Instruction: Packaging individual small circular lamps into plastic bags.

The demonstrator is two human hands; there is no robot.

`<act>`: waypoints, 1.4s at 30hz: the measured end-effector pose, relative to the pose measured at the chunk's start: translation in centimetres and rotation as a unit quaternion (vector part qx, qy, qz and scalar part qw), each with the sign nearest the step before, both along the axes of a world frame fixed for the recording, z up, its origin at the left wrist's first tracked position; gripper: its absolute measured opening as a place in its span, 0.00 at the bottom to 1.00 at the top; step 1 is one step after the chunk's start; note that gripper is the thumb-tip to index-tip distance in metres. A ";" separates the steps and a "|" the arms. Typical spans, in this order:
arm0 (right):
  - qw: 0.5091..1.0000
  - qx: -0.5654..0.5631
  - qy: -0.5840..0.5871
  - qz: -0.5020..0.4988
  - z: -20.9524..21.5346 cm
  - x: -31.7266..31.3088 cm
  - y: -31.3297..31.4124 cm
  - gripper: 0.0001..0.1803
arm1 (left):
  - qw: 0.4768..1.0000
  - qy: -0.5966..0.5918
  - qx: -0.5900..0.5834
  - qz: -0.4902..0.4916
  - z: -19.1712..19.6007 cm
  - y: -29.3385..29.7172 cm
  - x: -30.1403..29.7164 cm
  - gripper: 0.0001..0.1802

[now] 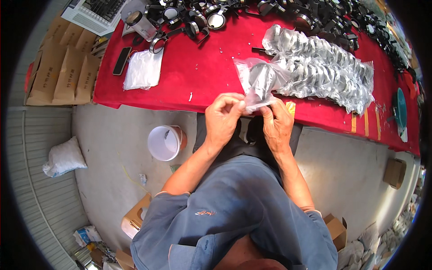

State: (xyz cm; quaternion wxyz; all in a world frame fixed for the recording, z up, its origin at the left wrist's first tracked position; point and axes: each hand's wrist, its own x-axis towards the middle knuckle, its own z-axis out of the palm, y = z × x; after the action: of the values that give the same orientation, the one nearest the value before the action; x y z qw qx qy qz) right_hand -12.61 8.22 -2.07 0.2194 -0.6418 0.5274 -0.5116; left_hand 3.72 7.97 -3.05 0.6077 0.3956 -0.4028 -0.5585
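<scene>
A clear plastic bag (pixel 260 85) with a round silvery part inside is at the front edge of the red-covered table (pixel 189 96). My left hand (pixel 221 118) pinches the bag's near left edge between thumb and forefinger. The near right edge is pinched by my right hand (pixel 279 123), its fingers partly hidden. Close beyond and to the right, several bagged round parts (pixel 321 69) lie in two packed rows. A stack of flat clear bags (pixel 143 69) rests at the table's left.
Loose black parts with round silvery discs (pixel 198 22) are heaped along the far side. A phone (pixel 121 60) and a clear jar (pixel 141 26) lie at the left. A white bucket (pixel 164 143) stands on the floor. Cartons (pixel 58 72) are left of the table; a green bowl (pixel 400 110) is far right.
</scene>
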 end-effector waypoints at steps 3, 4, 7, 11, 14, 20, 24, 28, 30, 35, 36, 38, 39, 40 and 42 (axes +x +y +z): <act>0.997 0.065 -0.039 0.031 -0.1 0.4 0.2 0.08 | 0.991 0.078 0.072 -0.079 -1.2 -0.8 -0.3 0.13; 0.997 0.059 -0.039 0.043 -0.4 0.4 0.1 0.09 | 0.987 0.084 0.084 -0.110 -1.2 -1.1 -0.4 0.16; 0.993 0.033 -0.047 0.107 -0.2 0.4 -0.2 0.14 | 0.979 0.013 0.110 -0.170 -1.4 -1.3 1.0 0.20; 0.986 0.031 -0.050 0.157 -0.1 0.6 -0.3 0.17 | 0.980 0.003 0.072 -0.185 -0.7 -1.2 1.5 0.26; 0.979 0.067 -0.062 0.180 -0.4 0.7 -0.9 0.17 | 0.986 -0.003 0.047 -0.160 -0.7 -1.4 1.2 0.25; 0.986 0.062 -0.074 0.138 -0.4 0.9 -1.7 0.20 | 0.997 -0.017 0.037 -0.072 0.2 -3.4 -0.4 0.17; 0.980 0.039 -0.188 0.058 -0.8 0.6 -1.5 0.18 | 1.000 -0.020 0.011 -0.014 0.8 -7.4 -0.3 0.11; 0.998 -0.027 -0.051 -0.025 -2.5 -2.4 -1.4 0.10 | 0.916 -0.377 -0.137 0.023 2.5 -14.9 -0.3 0.11; 0.998 -0.013 -0.046 -0.036 -3.1 -3.0 -1.0 0.09 | 0.828 -0.528 -0.187 0.016 1.8 -19.1 0.1 0.12; 0.998 -0.011 -0.022 -0.064 -5.7 -4.1 -1.3 0.09 | 0.750 -0.592 -0.283 -0.083 -1.4 -25.5 -2.2 0.11; 0.998 -0.025 -0.013 -0.064 -6.1 -4.2 -1.4 0.09 | 0.708 -0.647 -0.216 -0.182 -1.3 -26.5 -2.8 0.11; 0.998 -0.017 -0.012 -0.055 -5.8 -4.1 -1.4 0.09 | 0.694 -0.650 -0.267 -0.157 -2.4 -26.5 -3.4 0.16; 0.998 -0.019 -0.008 -0.055 -5.7 -4.3 -1.5 0.09 | 0.686 -0.657 -0.266 -0.167 -2.4 -26.9 -3.6 0.18; 0.998 -0.020 -0.002 -0.053 -5.9 -4.4 -1.6 0.09 | 0.689 -0.644 -0.286 -0.168 -2.5 -26.8 -3.5 0.20; 0.998 -0.030 0.000 -0.056 -6.2 -4.6 -1.6 0.10 | 0.720 -0.612 -0.289 -0.152 -2.5 -25.9 -3.2 0.20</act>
State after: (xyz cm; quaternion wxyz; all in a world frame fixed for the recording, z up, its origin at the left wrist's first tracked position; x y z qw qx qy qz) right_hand -17.22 6.57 -8.22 0.1711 -0.6178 0.5468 -0.5386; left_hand 0.49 -17.92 -5.57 0.2206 0.3905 -0.8834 -0.1361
